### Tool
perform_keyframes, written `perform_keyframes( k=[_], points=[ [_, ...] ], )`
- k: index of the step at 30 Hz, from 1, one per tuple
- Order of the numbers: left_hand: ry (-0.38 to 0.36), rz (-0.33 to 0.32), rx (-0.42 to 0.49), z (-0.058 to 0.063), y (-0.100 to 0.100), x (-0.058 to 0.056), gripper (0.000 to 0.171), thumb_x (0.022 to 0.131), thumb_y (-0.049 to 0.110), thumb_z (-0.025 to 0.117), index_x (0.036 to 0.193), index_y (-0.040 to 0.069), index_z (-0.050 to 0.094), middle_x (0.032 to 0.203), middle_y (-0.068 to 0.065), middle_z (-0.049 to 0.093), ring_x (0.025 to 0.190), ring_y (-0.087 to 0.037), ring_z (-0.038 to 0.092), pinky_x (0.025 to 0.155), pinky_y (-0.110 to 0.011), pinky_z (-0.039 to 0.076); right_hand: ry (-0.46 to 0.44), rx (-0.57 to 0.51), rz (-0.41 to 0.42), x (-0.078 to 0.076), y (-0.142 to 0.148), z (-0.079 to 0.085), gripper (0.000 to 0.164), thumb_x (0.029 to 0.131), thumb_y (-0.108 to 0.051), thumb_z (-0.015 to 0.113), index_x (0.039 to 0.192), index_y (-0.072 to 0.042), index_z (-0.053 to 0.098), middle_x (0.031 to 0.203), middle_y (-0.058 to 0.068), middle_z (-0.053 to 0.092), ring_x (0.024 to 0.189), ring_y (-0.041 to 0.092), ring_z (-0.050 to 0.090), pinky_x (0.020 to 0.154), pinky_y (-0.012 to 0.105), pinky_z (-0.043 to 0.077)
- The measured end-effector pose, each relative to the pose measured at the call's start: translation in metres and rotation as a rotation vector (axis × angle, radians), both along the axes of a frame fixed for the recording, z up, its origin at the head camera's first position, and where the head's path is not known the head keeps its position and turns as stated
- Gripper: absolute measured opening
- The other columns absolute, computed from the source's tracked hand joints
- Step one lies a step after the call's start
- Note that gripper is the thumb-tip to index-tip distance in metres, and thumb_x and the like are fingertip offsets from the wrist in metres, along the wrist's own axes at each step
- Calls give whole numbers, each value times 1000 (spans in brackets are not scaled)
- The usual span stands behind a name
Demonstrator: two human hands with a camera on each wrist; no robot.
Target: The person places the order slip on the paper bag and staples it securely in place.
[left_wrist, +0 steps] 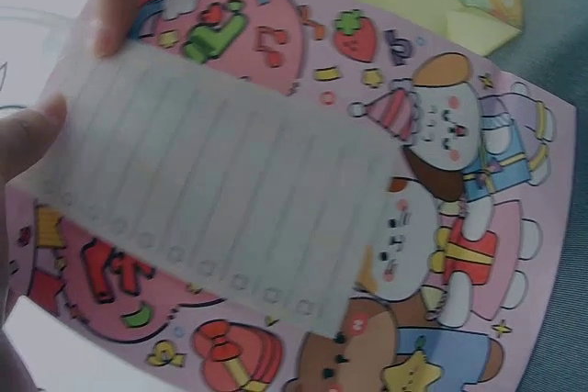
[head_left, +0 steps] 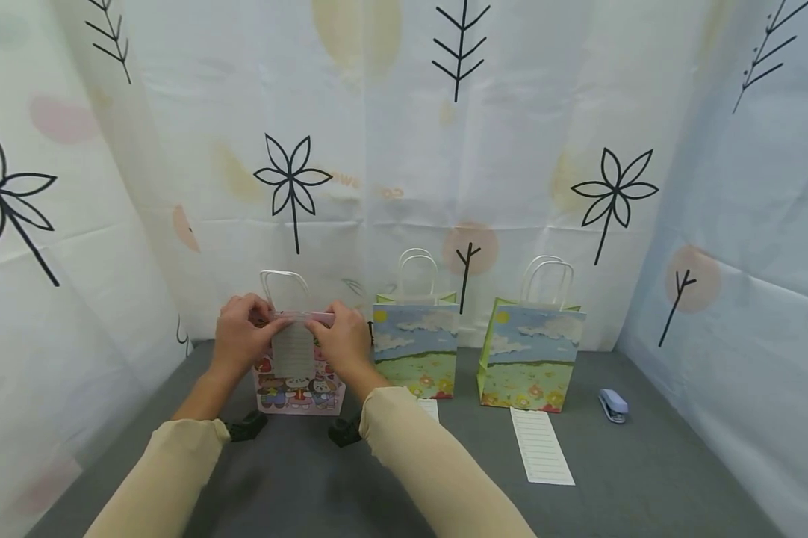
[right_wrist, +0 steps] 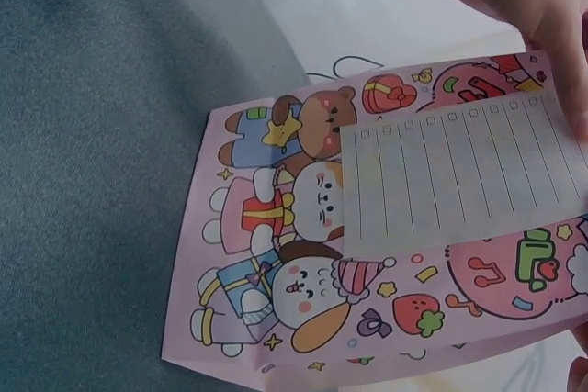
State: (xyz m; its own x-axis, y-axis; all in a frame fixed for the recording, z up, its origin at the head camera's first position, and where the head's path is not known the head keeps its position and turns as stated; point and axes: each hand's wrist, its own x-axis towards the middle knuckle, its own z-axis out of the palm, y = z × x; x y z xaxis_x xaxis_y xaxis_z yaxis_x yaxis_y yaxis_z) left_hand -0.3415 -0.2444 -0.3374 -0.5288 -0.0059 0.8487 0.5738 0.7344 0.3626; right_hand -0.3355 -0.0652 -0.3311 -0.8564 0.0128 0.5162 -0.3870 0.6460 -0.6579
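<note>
A pink gift bag (head_left: pixel 299 403) with cartoon animals and white handles stands upright at the left of the table. Against its front hangs a white lined checklist slip (head_left: pixel 293 355), its upper end at the bag's top edge. My left hand (head_left: pixel 241 332) pinches slip and bag rim at the top left corner, thumb in front. At the top right, my right hand (head_left: pixel 345 340) does likewise. In the right wrist view the slip (right_wrist: pixel 459 181) lies lengthwise along the bag front, over part of the printed animals. The fingers behind the rim are mostly hidden.
Two landscape-print gift bags (head_left: pixel 415 347) (head_left: pixel 535 355) stand to the right. A lined slip (head_left: pixel 541 448) lies before the far one, another slip (head_left: pixel 429 408) partly behind my right sleeve. A lilac stapler (head_left: pixel 614 406) rests at the right. Patterned curtains (head_left: pixel 404 149) enclose the table.
</note>
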Motion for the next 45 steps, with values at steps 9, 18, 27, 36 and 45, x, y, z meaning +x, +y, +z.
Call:
perform_keyframes(
  k=[9,18,27,36,45],
  points=[
    [-306,-42,30,14,-16,5,33,84,26,79,97,4,58,92,-12,65,81,-26,64,68,-20,47,-33,-20,27,-1,1,-1,27,85,-40,76,84,-18,61,80,-3,58,74,13,51,62,29,43],
    [-537,-113,-14,24,-24,5,41,92,30,70,112,-6,67,101,-21,69,86,-29,65,69,-34,51,-35,-28,27,-3,1,-2,28,85,-41,75,83,-18,60,81,-3,58,74,13,51,62,29,43],
    [-553,-135,-27,26,-25,6,38,93,27,68,111,-6,68,99,-20,70,84,-26,64,68,-31,50,-36,-40,37,-3,2,-3,29,85,-42,75,81,-18,59,79,-4,56,73,13,50,60,28,42],
    [-556,-119,-13,23,-24,6,38,95,26,66,113,-8,66,102,-22,68,87,-30,64,70,-34,51,-28,-48,34,-2,2,-2,29,86,-42,74,82,-18,59,78,-5,55,72,13,49,61,28,41],
    [-540,-108,-9,20,-25,5,39,95,28,66,113,-6,67,101,-22,69,86,-29,63,70,-34,50,-19,-57,46,3,2,1,29,86,-43,73,97,-17,66,92,0,61,84,15,55,71,31,48]
  ],
)
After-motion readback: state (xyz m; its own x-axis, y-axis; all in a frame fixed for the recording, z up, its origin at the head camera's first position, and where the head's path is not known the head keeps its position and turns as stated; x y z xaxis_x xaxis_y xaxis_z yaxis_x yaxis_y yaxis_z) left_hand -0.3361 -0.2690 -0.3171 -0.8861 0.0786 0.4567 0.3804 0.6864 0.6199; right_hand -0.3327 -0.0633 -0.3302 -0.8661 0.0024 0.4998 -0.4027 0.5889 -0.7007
